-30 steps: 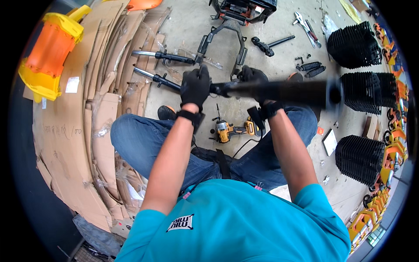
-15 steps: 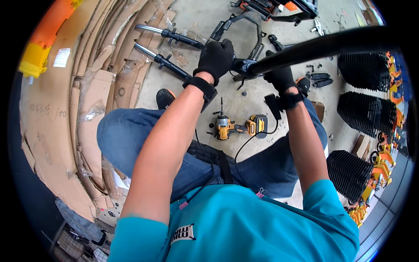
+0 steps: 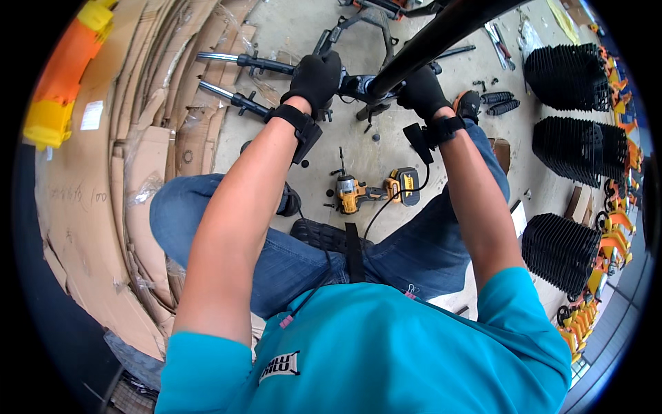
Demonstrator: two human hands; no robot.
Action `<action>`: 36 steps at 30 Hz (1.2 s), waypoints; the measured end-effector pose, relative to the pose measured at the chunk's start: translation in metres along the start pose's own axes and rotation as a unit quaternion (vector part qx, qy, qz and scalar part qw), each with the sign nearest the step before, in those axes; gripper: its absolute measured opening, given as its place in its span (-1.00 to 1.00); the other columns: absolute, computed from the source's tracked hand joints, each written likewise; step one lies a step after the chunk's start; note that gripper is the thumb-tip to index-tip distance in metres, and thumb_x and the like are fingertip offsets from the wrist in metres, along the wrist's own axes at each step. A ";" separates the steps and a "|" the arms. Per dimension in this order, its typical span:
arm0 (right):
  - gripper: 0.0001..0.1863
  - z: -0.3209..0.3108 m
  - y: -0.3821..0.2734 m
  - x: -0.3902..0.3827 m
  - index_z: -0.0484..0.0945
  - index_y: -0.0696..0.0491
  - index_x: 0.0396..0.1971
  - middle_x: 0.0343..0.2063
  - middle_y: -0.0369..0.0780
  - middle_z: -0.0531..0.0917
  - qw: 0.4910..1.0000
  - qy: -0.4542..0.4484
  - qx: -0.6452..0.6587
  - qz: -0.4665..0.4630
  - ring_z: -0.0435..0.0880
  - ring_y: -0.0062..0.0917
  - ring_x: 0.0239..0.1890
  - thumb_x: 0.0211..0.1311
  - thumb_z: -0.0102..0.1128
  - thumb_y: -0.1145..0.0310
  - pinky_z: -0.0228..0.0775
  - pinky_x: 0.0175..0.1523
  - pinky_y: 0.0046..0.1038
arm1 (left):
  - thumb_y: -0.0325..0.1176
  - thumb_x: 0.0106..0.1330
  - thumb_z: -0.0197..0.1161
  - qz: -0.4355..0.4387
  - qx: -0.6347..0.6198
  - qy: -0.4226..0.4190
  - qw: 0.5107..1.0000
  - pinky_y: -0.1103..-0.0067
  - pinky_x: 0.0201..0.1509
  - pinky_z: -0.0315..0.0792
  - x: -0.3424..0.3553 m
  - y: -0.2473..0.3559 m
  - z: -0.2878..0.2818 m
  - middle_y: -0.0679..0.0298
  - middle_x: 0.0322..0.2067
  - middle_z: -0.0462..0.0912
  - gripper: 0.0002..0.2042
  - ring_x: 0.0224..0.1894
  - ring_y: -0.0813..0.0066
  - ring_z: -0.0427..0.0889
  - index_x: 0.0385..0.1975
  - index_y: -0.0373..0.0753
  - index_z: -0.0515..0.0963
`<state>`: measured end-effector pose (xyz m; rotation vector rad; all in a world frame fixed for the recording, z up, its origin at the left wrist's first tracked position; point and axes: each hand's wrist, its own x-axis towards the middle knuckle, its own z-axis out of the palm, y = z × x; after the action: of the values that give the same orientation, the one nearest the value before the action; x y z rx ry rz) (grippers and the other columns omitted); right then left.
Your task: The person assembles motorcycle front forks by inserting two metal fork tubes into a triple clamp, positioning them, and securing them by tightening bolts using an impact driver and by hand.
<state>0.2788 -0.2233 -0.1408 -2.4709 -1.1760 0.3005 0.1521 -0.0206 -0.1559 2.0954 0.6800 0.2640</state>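
Black-gloved, my left hand (image 3: 315, 81) is closed round the upper end of a black suspension fork, whose two legs with bare silver ends, one fork leg (image 3: 265, 63) above the other, point left. My right hand (image 3: 422, 92), also gloved, curls against the metal frame just right of a thick black tube (image 3: 441, 43). That tube rises toward me from the joint between my hands and partly hides the right fingers. A black frame part (image 3: 355, 86) shows between the hands. Below them on the floor lies a yellow-and-black cordless impact driver (image 3: 352, 193) with a bit fitted.
Flattened cardboard (image 3: 148, 103) is stacked along the left. Two black coil shocks (image 3: 500, 102) and small bolts lie right of my shoe (image 3: 467, 107). Stacks of black ribbed parts (image 3: 565, 77) stand at the right, beside yellow-orange parts (image 3: 614, 241). Another tubular frame (image 3: 365, 21) lies ahead.
The thick tube has swung from pointing right to pointing up and right. The fork and both hands have shifted slightly left in view. Both hands keep their hold.
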 end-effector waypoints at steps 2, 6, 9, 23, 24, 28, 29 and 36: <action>-0.70 0.003 0.005 0.004 0.50 0.08 -0.28 -0.44 0.00 0.66 0.998 -0.009 0.046 0.046 0.66 -0.03 -0.29 -0.10 0.32 0.49 0.48 -0.23 -0.10 | -0.12 0.27 0.02 0.015 -0.008 -0.019 1.000 0.19 -0.16 0.49 0.001 0.000 0.000 -0.27 -0.43 0.59 -0.58 -0.25 -0.25 0.61 -0.45 -0.44 0.59; -0.68 0.017 0.026 0.000 0.49 0.06 -0.29 -0.44 0.01 0.66 0.991 0.062 -0.065 -0.097 0.66 -0.04 -0.31 -0.12 0.35 0.49 0.47 -0.23 -0.09 | -0.24 0.27 0.04 0.182 0.225 -0.033 0.957 0.16 -0.15 0.51 0.005 -0.012 0.008 -0.17 -0.41 0.63 -0.71 -0.25 -0.18 0.64 -0.41 -0.39 0.53; -0.68 0.001 0.019 0.005 0.48 0.07 -0.33 -0.44 0.01 0.66 0.994 0.005 -0.054 -0.091 0.65 -0.01 -0.32 -0.13 0.40 0.44 0.48 -0.22 -0.08 | -0.29 0.26 0.04 0.196 0.143 -0.023 0.970 0.08 -0.22 0.50 0.017 -0.017 0.005 -0.13 -0.42 0.64 -0.79 -0.28 -0.24 0.63 -0.34 -0.34 0.47; -0.69 0.011 0.028 0.004 0.49 0.10 -0.29 -0.43 0.03 0.66 0.996 0.011 -0.049 -0.075 0.67 -0.04 -0.27 -0.12 0.35 0.49 0.49 -0.19 -0.08 | -0.24 0.26 0.03 0.082 0.153 0.014 0.985 0.16 -0.15 0.53 0.022 -0.020 0.024 -0.18 -0.40 0.63 -0.70 -0.23 -0.20 0.63 -0.42 -0.40 0.55; -0.67 0.006 0.035 0.006 0.49 0.10 -0.29 -0.43 0.03 0.66 0.994 0.017 -0.058 -0.095 0.67 -0.04 -0.26 -0.13 0.36 0.48 0.49 -0.18 -0.08 | -0.23 0.26 0.02 0.189 0.229 -0.007 0.955 0.16 -0.14 0.54 0.013 -0.004 0.020 -0.17 -0.36 0.65 -0.70 -0.24 -0.19 0.65 -0.43 -0.37 0.58; -0.68 -0.005 -0.003 0.014 0.50 0.10 -0.29 -0.40 0.03 0.66 0.993 -0.014 -0.089 -0.081 0.66 -0.01 -0.24 -0.10 0.39 0.45 0.49 -0.15 -0.08 | -0.32 0.26 0.06 0.199 0.275 -0.016 0.940 0.14 -0.21 0.55 0.018 -0.021 -0.005 -0.19 -0.38 0.65 -0.80 -0.28 -0.19 0.67 -0.39 -0.31 0.55; -0.71 0.000 -0.008 0.014 0.51 0.10 -0.29 -0.41 0.02 0.67 0.994 0.008 -0.097 -0.059 0.66 -0.02 -0.26 -0.06 0.38 0.46 0.50 -0.15 -0.10 | -0.22 0.27 0.05 0.190 0.266 -0.036 0.944 0.14 -0.15 0.53 0.017 -0.024 -0.011 -0.22 -0.35 0.63 -0.71 -0.24 -0.21 0.65 -0.40 -0.34 0.58; -0.69 0.006 0.012 0.011 0.54 0.09 -0.27 -0.50 -0.01 0.67 0.991 0.062 -0.105 -0.059 0.68 -0.07 -0.33 -0.09 0.37 0.48 0.50 -0.21 -0.12 | -0.13 0.26 0.01 0.107 0.141 -0.019 0.984 0.15 -0.08 0.51 0.024 -0.013 0.004 -0.26 -0.37 0.61 -0.59 -0.19 -0.25 0.61 -0.40 -0.44 0.59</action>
<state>0.2920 -0.2202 -0.1518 -2.5404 -1.3539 -0.0111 0.1684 -0.0039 -0.1703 2.4430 0.4916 0.2565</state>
